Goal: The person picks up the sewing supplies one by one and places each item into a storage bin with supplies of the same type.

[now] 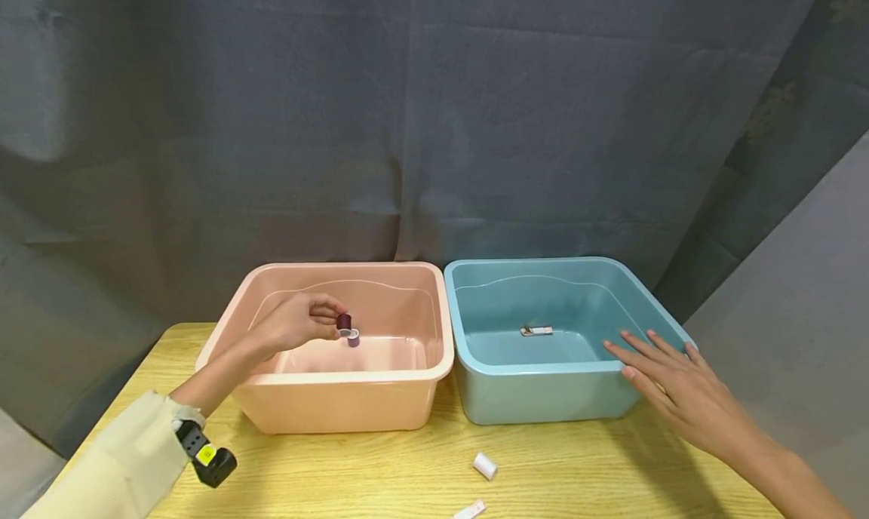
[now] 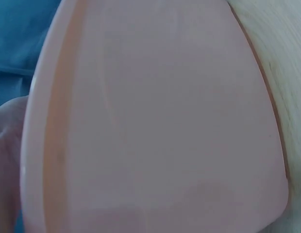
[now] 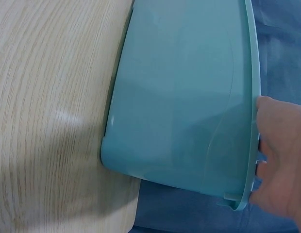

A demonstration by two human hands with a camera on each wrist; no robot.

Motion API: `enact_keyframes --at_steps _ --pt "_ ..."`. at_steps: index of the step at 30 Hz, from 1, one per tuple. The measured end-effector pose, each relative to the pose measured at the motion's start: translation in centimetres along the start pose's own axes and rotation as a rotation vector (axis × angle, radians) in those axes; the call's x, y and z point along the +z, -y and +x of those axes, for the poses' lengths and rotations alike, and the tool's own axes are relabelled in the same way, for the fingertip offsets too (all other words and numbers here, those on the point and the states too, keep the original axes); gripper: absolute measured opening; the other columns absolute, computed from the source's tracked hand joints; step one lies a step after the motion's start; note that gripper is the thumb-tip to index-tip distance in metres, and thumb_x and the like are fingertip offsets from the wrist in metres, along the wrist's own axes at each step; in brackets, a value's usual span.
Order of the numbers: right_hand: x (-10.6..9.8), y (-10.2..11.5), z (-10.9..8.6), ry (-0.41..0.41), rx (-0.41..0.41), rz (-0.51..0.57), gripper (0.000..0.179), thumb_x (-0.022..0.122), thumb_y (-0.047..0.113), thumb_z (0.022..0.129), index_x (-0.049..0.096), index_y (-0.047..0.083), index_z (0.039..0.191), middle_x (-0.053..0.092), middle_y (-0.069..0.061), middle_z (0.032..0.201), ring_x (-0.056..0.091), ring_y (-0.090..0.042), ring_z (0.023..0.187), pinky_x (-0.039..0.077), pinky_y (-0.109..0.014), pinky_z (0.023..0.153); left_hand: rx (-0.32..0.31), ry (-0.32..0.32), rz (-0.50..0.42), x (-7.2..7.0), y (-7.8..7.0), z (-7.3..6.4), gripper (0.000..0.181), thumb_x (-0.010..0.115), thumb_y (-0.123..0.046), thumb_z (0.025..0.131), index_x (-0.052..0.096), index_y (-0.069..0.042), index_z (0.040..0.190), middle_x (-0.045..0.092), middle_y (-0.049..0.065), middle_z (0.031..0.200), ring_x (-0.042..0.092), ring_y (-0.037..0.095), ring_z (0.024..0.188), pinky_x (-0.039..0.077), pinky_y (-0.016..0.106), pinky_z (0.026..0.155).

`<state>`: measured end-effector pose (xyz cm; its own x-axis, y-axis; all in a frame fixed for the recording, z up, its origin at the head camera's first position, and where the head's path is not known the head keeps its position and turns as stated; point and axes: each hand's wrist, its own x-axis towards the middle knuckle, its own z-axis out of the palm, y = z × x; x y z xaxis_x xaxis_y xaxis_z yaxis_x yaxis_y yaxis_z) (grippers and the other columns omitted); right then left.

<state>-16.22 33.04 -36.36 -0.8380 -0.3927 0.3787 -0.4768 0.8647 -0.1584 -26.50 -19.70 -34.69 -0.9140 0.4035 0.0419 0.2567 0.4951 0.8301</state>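
Over the inside of the pink plastic basin (image 1: pixel 333 403), my left hand (image 1: pixel 296 324) pinches a dark maroon thread spool (image 1: pixel 344 321) between thumb and fingers. Just below that spool, a purple spool (image 1: pixel 354 341) with a pale end lies in the basin. In the left wrist view the basin's outer wall (image 2: pixel 175 116) hides most of the hand. My right hand (image 1: pixel 679 389) is spread with straight fingers at the right front corner of the blue basin (image 1: pixel 543 394). The right wrist view has this hand (image 3: pixel 281 150) right at the rim.
Inside the blue basin lies a small flat white-and-brown item (image 1: pixel 536 331). On the wooden table (image 1: pixel 339 474), in front of the basins, are a white spool (image 1: pixel 485 466) and a small white printed strip (image 1: pixel 470 510). A grey curtain (image 1: pixel 421 127) hangs behind.
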Motion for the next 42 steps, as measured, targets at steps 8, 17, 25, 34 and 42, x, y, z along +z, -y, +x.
enact_keyframes --at_steps 8,17,25,34,42 --pt "-0.09 0.08 -0.08 -0.001 -0.004 -0.009 0.048 0.055 0.026 0.093 0.041 0.03 0.139 0.04 -0.007 0.14 0.03 -0.038 0.129 -0.001 -0.057 0.105 -0.058 -0.003 -0.005 -0.18 0.75 0.63 0.034 0.068 0.002 0.079 0.057 0.009 0.11 0.063 0.02 0.105 0.06 0.03 0.099 0.049 0.033 0.081" --pt "-0.2 0.19 -0.23 0.007 0.002 -0.011 0.048 0.055 0.026 0.093 0.041 0.03 0.139 0.039 -0.006 0.141 0.027 -0.037 0.131 -0.002 -0.057 0.104 -0.091 -0.047 0.064 -0.21 0.96 0.63 0.034 0.068 -0.002 0.079 0.059 0.005 0.111 0.064 0.016 0.104 0.061 0.026 0.097 0.05 0.034 0.079" --pt "-0.38 0.11 -0.29 0.011 0.017 -0.02 0.048 0.054 0.027 0.093 0.04 0.031 0.139 0.038 -0.006 0.142 0.024 -0.031 0.134 -0.001 -0.056 0.105 -0.1 -0.066 0.058 -0.06 1.13 0.82 0.034 0.07 -0.002 0.078 0.06 0.006 0.11 0.064 0.017 0.103 0.061 0.025 0.095 0.05 0.033 0.078" --pt "-0.44 0.24 -0.37 0.017 0.015 -0.016 0.048 0.054 0.027 0.093 0.04 0.032 0.139 0.038 -0.006 0.142 0.025 -0.033 0.133 -0.002 -0.055 0.105 -0.115 -0.081 0.078 -0.02 1.04 0.55 0.034 0.07 0.0 0.077 0.06 0.007 0.109 0.065 0.017 0.101 0.063 0.022 0.09 0.051 0.031 0.076" --pt "-0.54 0.32 -0.24 0.017 0.017 -0.021 0.047 0.054 0.028 0.093 0.041 0.03 0.139 0.038 -0.007 0.141 0.024 -0.031 0.133 -0.002 -0.055 0.105 -0.151 -0.109 0.161 0.09 0.99 0.43 0.027 0.069 -0.001 0.079 0.064 0.002 0.105 0.067 0.012 0.094 0.063 0.018 0.081 0.052 0.031 0.072"
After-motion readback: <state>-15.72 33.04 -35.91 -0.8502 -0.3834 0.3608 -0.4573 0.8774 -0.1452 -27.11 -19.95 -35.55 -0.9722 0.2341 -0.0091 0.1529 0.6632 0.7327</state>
